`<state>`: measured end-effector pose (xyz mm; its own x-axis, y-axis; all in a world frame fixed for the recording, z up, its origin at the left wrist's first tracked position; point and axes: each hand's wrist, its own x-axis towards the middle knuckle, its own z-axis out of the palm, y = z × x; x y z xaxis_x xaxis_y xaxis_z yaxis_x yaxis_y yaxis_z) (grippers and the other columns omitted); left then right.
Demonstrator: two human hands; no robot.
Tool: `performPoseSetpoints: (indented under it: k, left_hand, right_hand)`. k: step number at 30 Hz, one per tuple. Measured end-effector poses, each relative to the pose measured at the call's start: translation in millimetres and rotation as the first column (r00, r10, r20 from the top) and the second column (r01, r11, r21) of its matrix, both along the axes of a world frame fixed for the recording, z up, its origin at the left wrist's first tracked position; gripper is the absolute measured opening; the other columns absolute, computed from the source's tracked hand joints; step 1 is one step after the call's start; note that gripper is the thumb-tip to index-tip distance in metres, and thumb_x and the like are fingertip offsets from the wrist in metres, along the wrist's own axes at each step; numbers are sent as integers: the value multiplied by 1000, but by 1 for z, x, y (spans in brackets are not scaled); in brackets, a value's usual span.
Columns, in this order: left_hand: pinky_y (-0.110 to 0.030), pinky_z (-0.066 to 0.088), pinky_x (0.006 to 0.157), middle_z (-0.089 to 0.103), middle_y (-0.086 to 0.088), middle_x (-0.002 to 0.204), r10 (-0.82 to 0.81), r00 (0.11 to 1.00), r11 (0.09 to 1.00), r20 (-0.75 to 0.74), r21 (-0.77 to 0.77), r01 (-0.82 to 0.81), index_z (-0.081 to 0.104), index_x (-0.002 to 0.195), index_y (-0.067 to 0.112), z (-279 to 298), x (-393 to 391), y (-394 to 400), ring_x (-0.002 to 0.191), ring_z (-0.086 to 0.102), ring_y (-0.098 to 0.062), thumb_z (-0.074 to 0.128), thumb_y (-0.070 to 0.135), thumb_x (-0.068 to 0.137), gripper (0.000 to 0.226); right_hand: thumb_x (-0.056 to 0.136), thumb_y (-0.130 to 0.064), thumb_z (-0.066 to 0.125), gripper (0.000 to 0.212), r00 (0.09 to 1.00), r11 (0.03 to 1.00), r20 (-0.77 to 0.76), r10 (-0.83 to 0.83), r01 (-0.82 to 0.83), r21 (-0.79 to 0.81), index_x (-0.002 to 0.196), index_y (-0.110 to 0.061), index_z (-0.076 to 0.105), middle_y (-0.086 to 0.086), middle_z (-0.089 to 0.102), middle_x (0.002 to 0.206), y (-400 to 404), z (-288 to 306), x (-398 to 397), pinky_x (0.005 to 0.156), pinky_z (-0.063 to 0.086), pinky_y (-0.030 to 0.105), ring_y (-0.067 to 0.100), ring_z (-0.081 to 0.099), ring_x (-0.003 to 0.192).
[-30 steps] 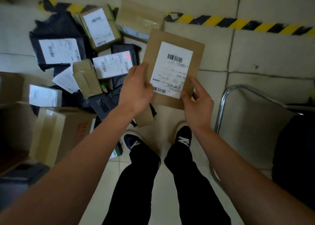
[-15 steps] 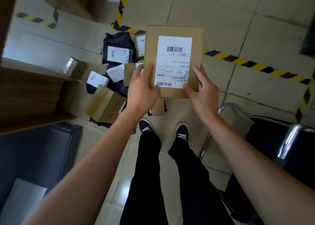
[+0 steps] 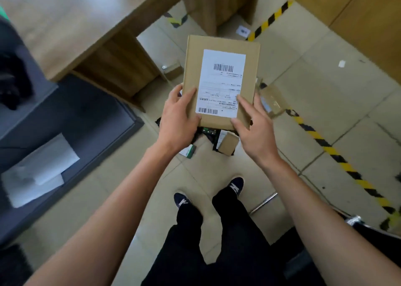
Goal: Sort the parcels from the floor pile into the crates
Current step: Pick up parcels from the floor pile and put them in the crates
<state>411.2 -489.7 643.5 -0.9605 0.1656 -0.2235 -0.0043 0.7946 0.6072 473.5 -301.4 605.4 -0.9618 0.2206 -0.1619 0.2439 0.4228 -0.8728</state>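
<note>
Brown parcel, white label

Your brown cardboard parcel (image 3: pixel 221 82) carries a white label (image 3: pixel 221 82) with black barcodes; yellow-and-black striped tape (image 3: pixel 332 153) crosses the beige floor (image 3: pixel 338 103) at right, and a grey crate (image 3: pixel 82 121) sits left.

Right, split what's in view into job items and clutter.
Job items:
- flat cardboard parcel held by left hand and right hand
- small cardboard parcel on the floor
- grey crate

Clutter:
- wooden desk
- hazard tape
- chair leg
</note>
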Motion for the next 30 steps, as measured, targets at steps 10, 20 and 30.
performPoseSetpoints:
  k: [10, 20, 30]
  left_hand:
    - [-39, 40, 116, 30, -4, 161, 325, 942, 944, -84, 84, -318, 53, 147, 29, 48, 60, -181, 129, 47, -18, 73, 14, 88, 65]
    - [-43, 36, 120, 27, 2, 163, 574, 798, 818, -185, 183, -546, 52, 148, 26, 89, 157, -362, 141, 42, -20, 74, 14, 88, 65]
    - [-16, 20, 117, 28, -4, 161, 759, 614, 649, -216, 173, -741, 49, 151, 21, 105, 234, -478, 145, 37, -19, 74, 10, 90, 66]
  right_hand:
    - [99, -18, 64, 57, 907, 902, -59, 417, -405, 151, 151, -29, 46, 4, 12, 170, -159, 61, -14, 121, 24, 28, 17, 25, 152]
    - [100, -12, 60, 57, 723, 735, -147, 675, -642, 219, 153, -27, 43, 6, 6, 170, -354, 117, 20, 122, 31, 45, 22, 23, 153]
    - [98, -17, 62, 58, 511, 530, -143, 847, -799, 284, 152, -25, 41, 6, 7, 170, -503, 136, 48, 120, 21, 29, 20, 20, 154]
